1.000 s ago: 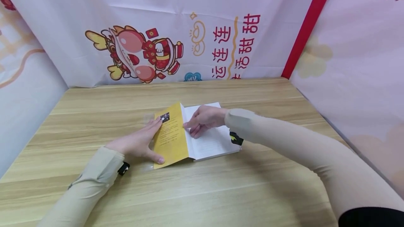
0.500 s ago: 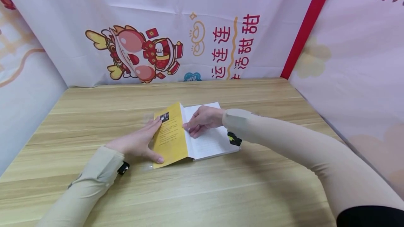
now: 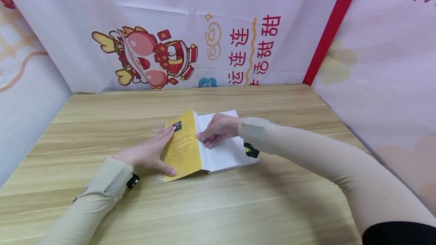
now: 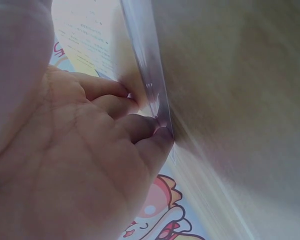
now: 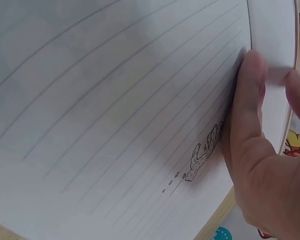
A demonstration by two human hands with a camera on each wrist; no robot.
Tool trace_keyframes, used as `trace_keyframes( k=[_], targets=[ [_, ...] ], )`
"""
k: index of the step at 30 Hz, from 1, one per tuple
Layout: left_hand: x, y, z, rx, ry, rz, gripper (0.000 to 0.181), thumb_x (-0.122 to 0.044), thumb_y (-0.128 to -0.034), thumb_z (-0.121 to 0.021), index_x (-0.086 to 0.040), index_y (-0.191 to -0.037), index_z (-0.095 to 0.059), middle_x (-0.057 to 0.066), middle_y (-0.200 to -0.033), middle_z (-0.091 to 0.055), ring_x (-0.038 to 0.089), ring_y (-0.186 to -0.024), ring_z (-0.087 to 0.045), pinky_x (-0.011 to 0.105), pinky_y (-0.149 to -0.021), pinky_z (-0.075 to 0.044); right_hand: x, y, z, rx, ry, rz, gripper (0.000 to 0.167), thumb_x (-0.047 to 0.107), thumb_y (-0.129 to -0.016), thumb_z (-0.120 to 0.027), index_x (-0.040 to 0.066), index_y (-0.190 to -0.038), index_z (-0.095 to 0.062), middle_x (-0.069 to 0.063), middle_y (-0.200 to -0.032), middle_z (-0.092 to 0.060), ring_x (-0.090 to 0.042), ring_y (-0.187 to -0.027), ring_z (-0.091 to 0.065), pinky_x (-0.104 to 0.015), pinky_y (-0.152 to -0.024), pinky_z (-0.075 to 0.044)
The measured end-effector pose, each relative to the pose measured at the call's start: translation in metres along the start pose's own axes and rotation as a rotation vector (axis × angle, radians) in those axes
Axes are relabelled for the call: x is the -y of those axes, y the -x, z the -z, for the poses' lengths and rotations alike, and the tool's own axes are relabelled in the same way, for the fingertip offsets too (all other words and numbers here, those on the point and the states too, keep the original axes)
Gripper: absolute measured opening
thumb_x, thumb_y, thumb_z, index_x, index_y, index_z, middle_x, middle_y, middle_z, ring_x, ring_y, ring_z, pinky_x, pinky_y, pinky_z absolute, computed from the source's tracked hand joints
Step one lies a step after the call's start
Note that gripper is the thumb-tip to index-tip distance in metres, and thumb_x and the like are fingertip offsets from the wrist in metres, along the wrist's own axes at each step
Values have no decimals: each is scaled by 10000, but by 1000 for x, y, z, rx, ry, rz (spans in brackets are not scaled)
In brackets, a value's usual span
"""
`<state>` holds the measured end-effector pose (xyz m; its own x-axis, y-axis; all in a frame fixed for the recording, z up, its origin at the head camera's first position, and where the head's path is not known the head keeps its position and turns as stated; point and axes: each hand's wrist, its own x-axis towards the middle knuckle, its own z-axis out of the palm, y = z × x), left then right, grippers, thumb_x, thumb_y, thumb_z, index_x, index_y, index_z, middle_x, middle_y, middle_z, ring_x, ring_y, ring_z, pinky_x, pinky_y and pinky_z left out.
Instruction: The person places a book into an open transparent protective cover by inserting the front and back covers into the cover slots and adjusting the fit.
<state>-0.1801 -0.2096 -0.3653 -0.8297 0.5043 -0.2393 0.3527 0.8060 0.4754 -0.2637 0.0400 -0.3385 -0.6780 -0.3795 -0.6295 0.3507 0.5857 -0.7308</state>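
While aslant, left hand (image 3: 151, 154) on flap (image 3: 187, 154)

Close-fitting beige fabric clothes both arms, the left sleeve (image 3: 97, 192) and the right sleeve (image 3: 306, 150) creasing softly. Each wrist carries a small black device, the right device (image 3: 251, 150) marked yellow; black fabric (image 3: 398, 234) wraps the right upper arm.

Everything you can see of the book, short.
The book lies open on the wood-grain table. Its white, papery page is ruled, with a small line drawing. At left, a yellow flap bears dark text and a small photo; clear plastic juts past its edge. A white strip separates page and flap. The left hand rests spread on the flap; the right hand touches the strip, fingers curled.
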Motion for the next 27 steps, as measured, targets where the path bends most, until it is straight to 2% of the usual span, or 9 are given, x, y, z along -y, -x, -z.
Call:
trace_keyframes(
  k=[16, 27],
  targets=[
    [3, 0, 2, 11, 15, 11, 1416, -654, -605, -817, 8, -1555, -3, 164, -1619, 73, 384, -1461, 34, 535, -1155, -71, 2, 0, -4, -40, 117, 12, 311, 264, -800, -835, 13, -952, -732, -130, -858, -716, -195, -706, -678, -298, -712, -577],
    [2, 1, 2, 14, 15, -3, 1414, -632, -608, -833, 24, -1550, -8, 182, -1616, 59, 395, -1459, 26, 529, -1157, -73, 0, -1, -7, -58, 114, 42, 303, 226, -805, -834, -4, -958, -711, -130, -842, -703, -198, -686, -665, -310, -701, -583]
  ],
)
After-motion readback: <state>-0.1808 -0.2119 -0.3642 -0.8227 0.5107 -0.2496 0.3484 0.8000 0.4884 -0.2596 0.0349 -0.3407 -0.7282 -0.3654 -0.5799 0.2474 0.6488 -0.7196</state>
